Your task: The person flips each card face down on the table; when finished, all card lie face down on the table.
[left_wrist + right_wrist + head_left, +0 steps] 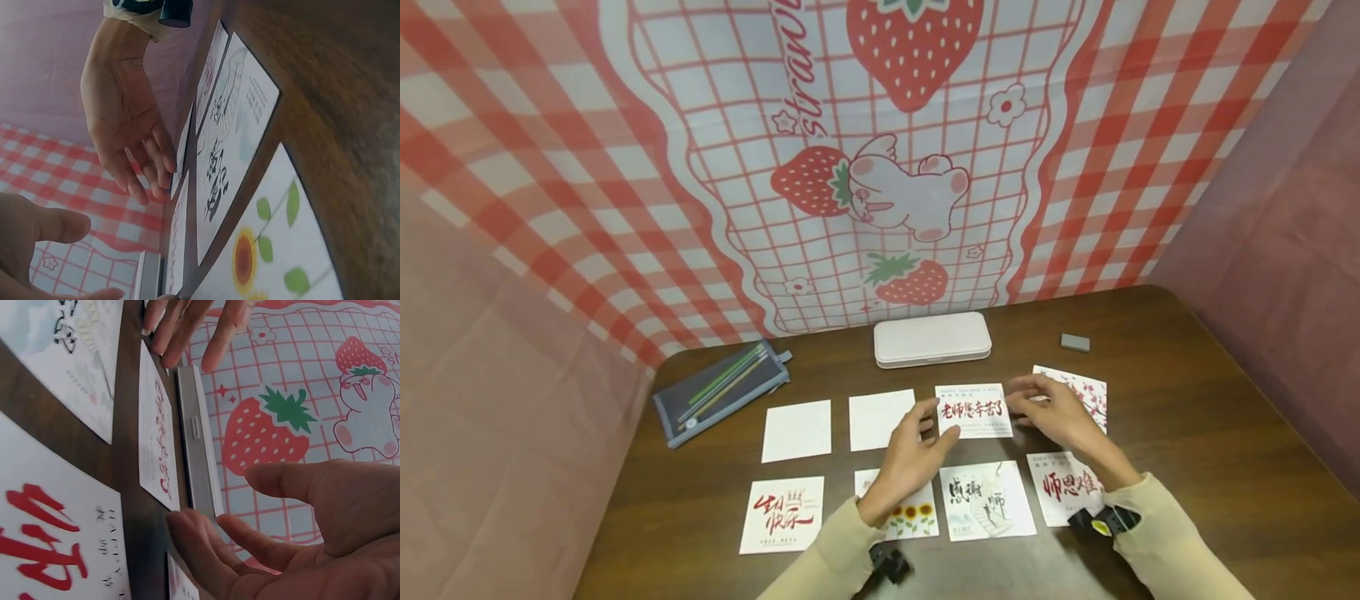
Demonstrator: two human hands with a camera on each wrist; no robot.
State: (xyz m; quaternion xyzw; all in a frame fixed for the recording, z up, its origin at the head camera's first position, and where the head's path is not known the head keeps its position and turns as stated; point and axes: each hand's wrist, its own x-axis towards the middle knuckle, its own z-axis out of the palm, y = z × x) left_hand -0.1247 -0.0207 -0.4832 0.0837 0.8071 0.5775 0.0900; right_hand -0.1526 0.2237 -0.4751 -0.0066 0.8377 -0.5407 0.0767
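Note:
A white card with red characters [973, 410] lies flat on the brown table, between my two hands. My left hand [916, 450] hovers by its left edge, fingers loosely bent and thumb over the lower left corner; whether it touches is unclear. At the right edge is my right hand [1054, 410], thumb and fingers spread with nothing held. In the right wrist view, the right hand [294, 537] appears apart from the card [156, 431]. Beneath the right hand, a card with pink blossoms [1093, 392] is partly hidden; the left forearm partly covers a sunflower card [912, 518].
Two blank white cards [797, 430] lie left. The front row includes a birthday card [782, 514], a card with black characters [987, 500] and another red-lettered card [1060, 492]. Behind are a pencil pouch [722, 392], a white case [932, 338] and a grey block [1075, 342].

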